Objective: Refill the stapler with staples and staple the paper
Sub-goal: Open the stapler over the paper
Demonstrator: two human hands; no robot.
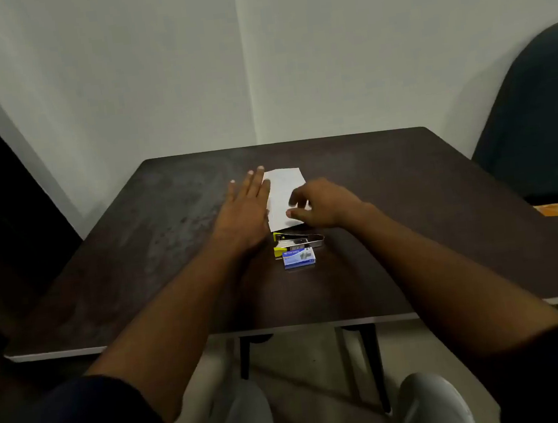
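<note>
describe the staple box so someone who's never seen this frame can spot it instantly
On the dark brown wooden table, look just nearer the person than the white folded sheet of paper lying between both hands. There, the small blue cardboard staple box lies flat, touching the near side of the yellow and metal stapler. It is the only blue, printed item there.

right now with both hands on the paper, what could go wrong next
The stapler and the blue staple box lie close together just behind the wrists; drawing the right hand or left hand back could knock them. The paper is only lightly pinned on the smooth table, so it may slide.
</note>
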